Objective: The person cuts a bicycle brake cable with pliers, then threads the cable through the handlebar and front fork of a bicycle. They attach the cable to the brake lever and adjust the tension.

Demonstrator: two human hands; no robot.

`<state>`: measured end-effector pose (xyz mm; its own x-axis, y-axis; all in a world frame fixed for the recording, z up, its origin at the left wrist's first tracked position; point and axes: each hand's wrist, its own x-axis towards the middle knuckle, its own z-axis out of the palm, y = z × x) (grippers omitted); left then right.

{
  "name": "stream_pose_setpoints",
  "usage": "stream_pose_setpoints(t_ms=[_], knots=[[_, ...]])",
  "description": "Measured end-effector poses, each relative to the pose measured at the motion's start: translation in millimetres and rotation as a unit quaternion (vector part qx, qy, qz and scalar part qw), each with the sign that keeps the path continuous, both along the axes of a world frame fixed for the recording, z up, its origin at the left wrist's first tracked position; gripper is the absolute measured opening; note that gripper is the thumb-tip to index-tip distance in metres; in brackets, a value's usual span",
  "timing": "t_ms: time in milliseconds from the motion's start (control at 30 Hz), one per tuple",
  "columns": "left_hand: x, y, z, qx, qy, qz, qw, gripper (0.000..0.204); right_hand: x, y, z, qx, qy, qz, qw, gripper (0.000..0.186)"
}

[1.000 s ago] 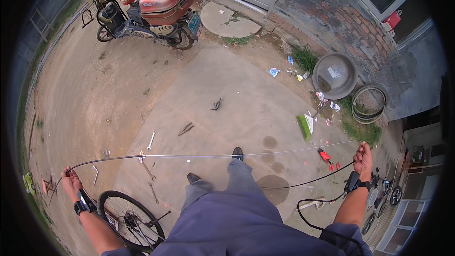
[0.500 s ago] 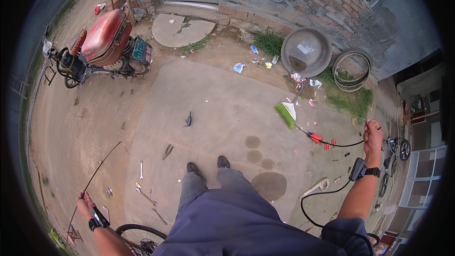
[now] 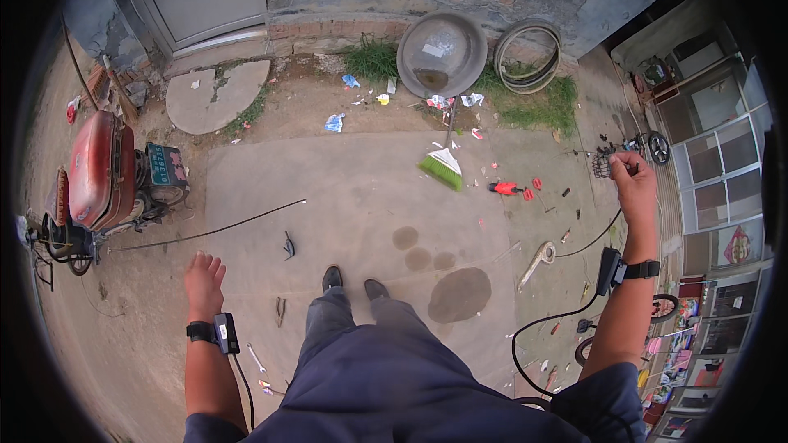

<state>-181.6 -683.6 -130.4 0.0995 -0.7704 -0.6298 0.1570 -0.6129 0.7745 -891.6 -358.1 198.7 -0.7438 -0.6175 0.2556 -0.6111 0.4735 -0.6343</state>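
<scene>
My left hand [image 3: 204, 284] is held out over the bare ground at the left, its fingers stretched out and nothing in it. Just beyond its fingertips stretches a thin black cable [image 3: 209, 231] with a pale tip; whether it touches the ground I cannot tell. At the right my right hand [image 3: 633, 184] is raised with thumb and fingers pinched on another black cable [image 3: 601, 238], which curves down toward a large pale spanner-like tool [image 3: 538, 266]. Each wrist wears a strapped black device with a cord.
Pliers [image 3: 281, 312], a small black lever [image 3: 289, 246] and a spanner [image 3: 256, 357] lie near my feet. Ahead are a green-bristled broom [image 3: 443, 167], a red-handled tool [image 3: 505, 188], a basin [image 3: 443, 53] and tyres [image 3: 528, 56]. A motorcycle with a red box [image 3: 100, 168] stands left.
My left hand has let go of its black cable and moved up and to the right. The right hand has risen, its cable now trailing downward. The whole view has turned to the right.
</scene>
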Motion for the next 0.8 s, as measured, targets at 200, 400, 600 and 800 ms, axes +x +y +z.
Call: stream_pose_setpoints(t_ms=[200,400,600,800], knots=[[-226,63,81,0.199,0.209,-0.443,0.849,0.054,121,-11,-22,-0.025,-0.06,0.005,0.998,0.007],[-313,104,114,0.319,0.371,-0.391,0.779,0.047,226,-2,-37,0.062,-0.094,0.148,0.983,0.004],[-315,72,46,0.223,0.276,-0.284,0.891,0.023,254,98,-83,0.047,-0.216,0.056,0.974,0.006],[-311,-9,42,0.051,0.162,-0.252,0.953,0.023,260,235,-128,-0.071,-0.379,-0.2,0.901,0.011]])
